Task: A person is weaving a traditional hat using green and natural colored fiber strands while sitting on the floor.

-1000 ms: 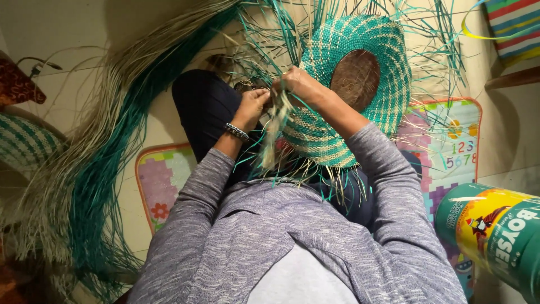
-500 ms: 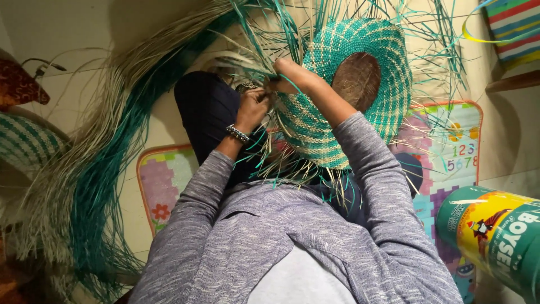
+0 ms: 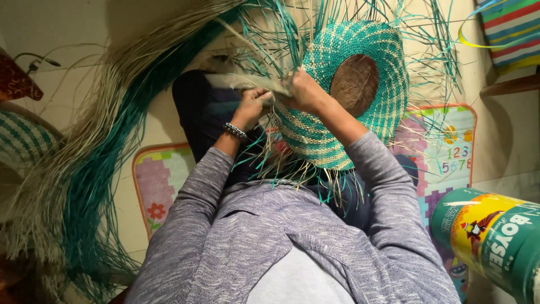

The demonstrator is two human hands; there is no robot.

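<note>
Head view, straight down on two hands plaiting straw at the rim of a teal-and-cream woven disc

Left hand (image 3: 254,106) is curled shut, pinching a flat band of pale strands (image 3: 242,82) just left of the right hand (image 3: 304,90), whose fingers are pressed together on the near-left edge of the woven disc (image 3: 360,79) lying over the lap. Well to the right of the hands and lower, a green can with a yellow label (image 3: 492,239) lies tilted at the frame edge; a pastel floor mat with printed numerals (image 3: 450,146) shows beneath. Far left of the left hand, a long sheaf of cream and teal straw (image 3: 90,186) sweeps across bare floor; loose ends crowd the space beyond the disc
</note>
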